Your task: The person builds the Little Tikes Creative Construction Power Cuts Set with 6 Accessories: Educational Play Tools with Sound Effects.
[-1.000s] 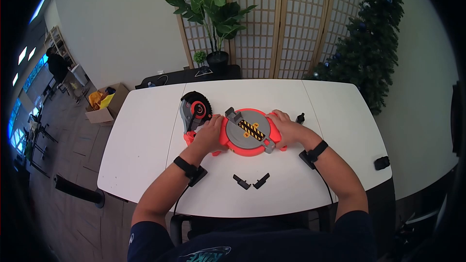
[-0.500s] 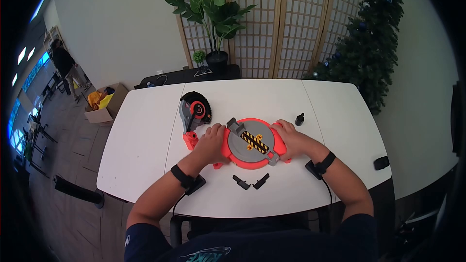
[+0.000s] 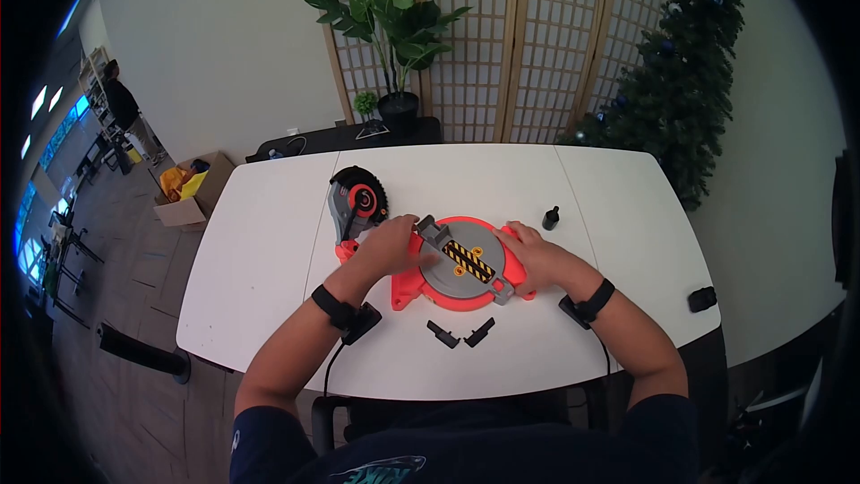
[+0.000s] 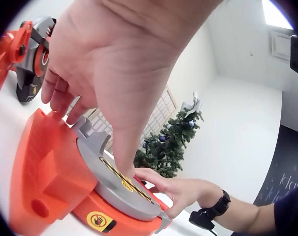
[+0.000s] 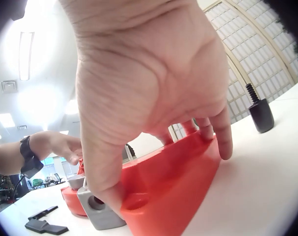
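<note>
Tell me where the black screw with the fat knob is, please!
In the head view, the black screw stands on the white table, beyond the right hand, right of the grey disc.

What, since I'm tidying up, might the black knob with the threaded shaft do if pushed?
The black knob stands upright on its broad end, so a low push probably slides it; a high knock on the threaded shaft could tip it. Its rounded side may let it roll.

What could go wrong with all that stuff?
If the base slides nearer the person, it might bump the black pieces. The left hand is close to the saw and could knock it. The black knob stands upright near the right hand, so a nudge might tip it.
</note>
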Action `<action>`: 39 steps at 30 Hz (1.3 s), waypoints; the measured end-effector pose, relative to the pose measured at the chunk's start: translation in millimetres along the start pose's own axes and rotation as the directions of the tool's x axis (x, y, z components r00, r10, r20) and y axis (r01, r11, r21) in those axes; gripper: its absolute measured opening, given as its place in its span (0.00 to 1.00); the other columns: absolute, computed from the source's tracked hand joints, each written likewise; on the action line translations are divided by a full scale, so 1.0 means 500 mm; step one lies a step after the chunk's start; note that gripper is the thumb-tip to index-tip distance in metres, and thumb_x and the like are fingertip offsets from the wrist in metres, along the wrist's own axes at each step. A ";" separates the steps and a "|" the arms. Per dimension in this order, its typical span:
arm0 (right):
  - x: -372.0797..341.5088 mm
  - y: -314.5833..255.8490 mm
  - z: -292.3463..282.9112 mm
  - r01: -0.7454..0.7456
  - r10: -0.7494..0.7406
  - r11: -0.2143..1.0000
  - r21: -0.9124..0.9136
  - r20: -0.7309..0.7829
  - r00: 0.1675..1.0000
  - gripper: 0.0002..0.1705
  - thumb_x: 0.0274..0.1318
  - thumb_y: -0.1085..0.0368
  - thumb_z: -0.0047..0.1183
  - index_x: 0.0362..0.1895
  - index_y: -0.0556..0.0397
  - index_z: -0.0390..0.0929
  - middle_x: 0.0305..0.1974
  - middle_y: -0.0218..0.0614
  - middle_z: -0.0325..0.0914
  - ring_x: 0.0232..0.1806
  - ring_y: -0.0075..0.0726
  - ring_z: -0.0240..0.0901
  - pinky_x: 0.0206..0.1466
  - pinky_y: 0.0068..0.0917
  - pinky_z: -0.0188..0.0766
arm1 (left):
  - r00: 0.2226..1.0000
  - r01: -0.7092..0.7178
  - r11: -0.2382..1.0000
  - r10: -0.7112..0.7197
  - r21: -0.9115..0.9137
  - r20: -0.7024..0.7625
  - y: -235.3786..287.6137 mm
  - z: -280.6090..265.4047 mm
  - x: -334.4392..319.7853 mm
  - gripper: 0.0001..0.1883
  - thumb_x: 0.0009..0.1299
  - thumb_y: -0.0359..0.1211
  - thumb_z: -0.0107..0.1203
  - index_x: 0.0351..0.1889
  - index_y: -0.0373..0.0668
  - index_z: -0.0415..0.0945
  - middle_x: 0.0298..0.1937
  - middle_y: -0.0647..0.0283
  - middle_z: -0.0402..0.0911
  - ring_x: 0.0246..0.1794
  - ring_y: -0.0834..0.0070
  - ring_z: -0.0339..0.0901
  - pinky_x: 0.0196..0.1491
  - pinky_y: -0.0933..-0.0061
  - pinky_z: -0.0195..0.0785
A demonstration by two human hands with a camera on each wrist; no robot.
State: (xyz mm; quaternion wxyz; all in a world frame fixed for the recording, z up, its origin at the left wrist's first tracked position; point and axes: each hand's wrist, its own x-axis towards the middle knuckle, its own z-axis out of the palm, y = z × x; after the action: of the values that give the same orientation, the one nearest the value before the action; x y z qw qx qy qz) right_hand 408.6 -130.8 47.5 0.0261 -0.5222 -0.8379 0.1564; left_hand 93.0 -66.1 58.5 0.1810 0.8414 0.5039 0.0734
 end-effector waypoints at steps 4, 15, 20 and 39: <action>0.001 -0.010 -0.017 -0.028 0.027 0.999 -0.038 -0.031 0.999 0.73 0.25 0.57 0.78 0.79 0.52 0.49 0.74 0.61 0.53 0.77 0.61 0.52 0.73 0.40 0.66 | 1.000 -0.010 0.995 0.007 -0.100 -0.029 0.027 -0.024 0.022 0.38 0.62 0.54 0.69 0.62 0.35 0.75 0.54 0.49 0.82 0.52 0.58 0.82 0.55 0.63 0.76; 0.007 -0.010 -0.019 -0.012 0.011 0.999 -0.040 -0.020 1.000 0.74 0.21 0.52 0.81 0.76 0.57 0.54 0.71 0.57 0.60 0.71 0.59 0.62 0.71 0.40 0.69 | 0.983 -0.068 0.997 0.072 0.034 -0.167 0.026 0.017 0.061 0.27 0.61 0.47 0.69 0.50 0.36 0.82 0.46 0.51 0.86 0.47 0.56 0.84 0.52 0.60 0.76; 0.012 -0.012 -0.030 -0.024 0.024 0.998 -0.051 0.003 1.000 0.75 0.20 0.53 0.82 0.77 0.57 0.53 0.72 0.55 0.58 0.72 0.58 0.62 0.71 0.40 0.69 | 0.984 -0.126 0.992 0.126 0.006 -0.126 0.030 -0.002 0.077 0.24 0.62 0.44 0.69 0.51 0.37 0.82 0.46 0.49 0.86 0.47 0.55 0.84 0.53 0.60 0.76; 0.011 -0.022 -0.027 -0.088 0.090 0.992 -0.093 0.023 0.996 0.76 0.21 0.54 0.81 0.79 0.54 0.51 0.74 0.51 0.55 0.72 0.53 0.62 0.69 0.38 0.70 | 0.954 -0.299 0.945 0.299 -0.133 -0.024 0.052 0.031 0.148 0.27 0.69 0.35 0.64 0.67 0.44 0.73 0.56 0.51 0.82 0.55 0.55 0.81 0.59 0.60 0.74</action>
State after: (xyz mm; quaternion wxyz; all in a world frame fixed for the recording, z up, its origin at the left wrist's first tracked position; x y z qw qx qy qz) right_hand 399.6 -127.3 62.8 -0.0163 -0.5576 -0.8204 0.1259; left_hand 154.8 -15.9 49.6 0.2235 0.8937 0.3646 0.1355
